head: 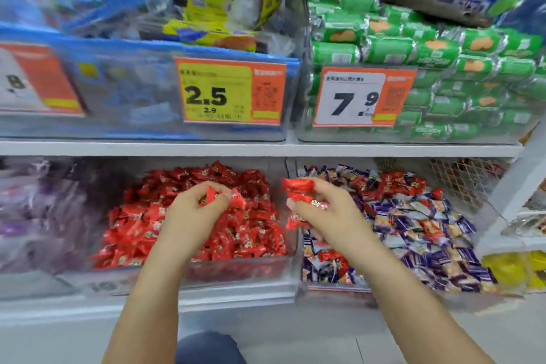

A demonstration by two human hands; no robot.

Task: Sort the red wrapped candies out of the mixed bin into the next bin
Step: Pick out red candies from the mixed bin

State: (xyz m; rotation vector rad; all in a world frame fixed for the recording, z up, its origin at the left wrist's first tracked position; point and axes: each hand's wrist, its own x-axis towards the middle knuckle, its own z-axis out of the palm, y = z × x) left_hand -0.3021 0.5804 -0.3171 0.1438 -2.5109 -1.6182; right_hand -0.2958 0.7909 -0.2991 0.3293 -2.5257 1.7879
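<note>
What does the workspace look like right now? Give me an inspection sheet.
Surface: white shelf, two tiers of clear bins.
Job's things: mixed bin on the lower right holds purple, white and red candies; red bin beside it on its left is heaped with red candies.
Clutter: green packs and blue packs in the upper bins; price tags 2.5 and 7.9.
Grippers: left hand pinches red candies over the red bin; right hand grips several red candies at the mixed bin's left edge.
Cables: nothing seen.
Surroundings: wire mesh rack on the right; view partly blurred.
</note>
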